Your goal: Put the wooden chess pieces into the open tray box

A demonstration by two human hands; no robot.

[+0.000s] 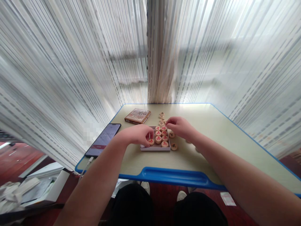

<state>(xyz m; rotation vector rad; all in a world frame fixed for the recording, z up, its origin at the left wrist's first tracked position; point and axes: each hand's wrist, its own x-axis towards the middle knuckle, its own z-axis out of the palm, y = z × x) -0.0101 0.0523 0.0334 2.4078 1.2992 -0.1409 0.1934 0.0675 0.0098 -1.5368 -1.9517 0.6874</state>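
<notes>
Left fingers point(146, 142) touch red-lettered disc point(151, 142) inside tray point(155, 149).

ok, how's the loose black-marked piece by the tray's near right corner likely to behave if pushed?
The piece lies flat, face up, so it should slide rather than roll or tip. Its round edge suggests it could roll if stood up. Pushed left, it would probably stop against the low wall of the tray.

Single head-worn view, facing forward and down over nearby table point(225, 133) toward curtains point(70, 47).
</notes>
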